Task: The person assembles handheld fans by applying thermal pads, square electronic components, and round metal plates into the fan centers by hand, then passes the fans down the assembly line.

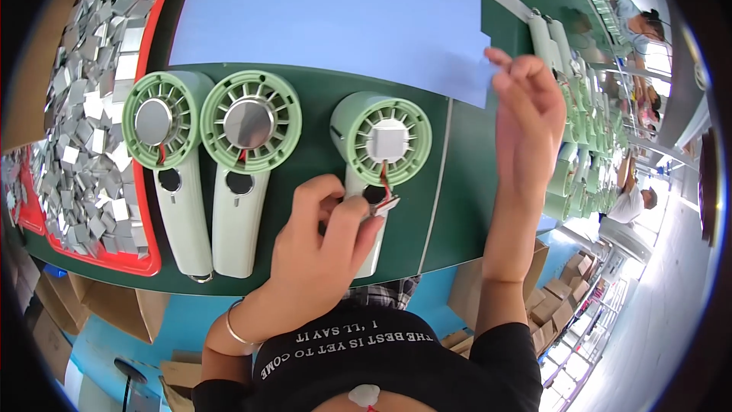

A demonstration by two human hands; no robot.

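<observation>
White-lettered black shirt (343, 374) — slim bangle (231, 328)

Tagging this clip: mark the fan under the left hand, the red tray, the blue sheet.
Fan (362, 168): head view, on its green ring.
Red tray (151, 221): head view, right rim.
Blue sheet (328, 19): head view, middle.

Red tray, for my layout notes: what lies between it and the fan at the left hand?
In the head view, two green fans lie side by side.
</observation>
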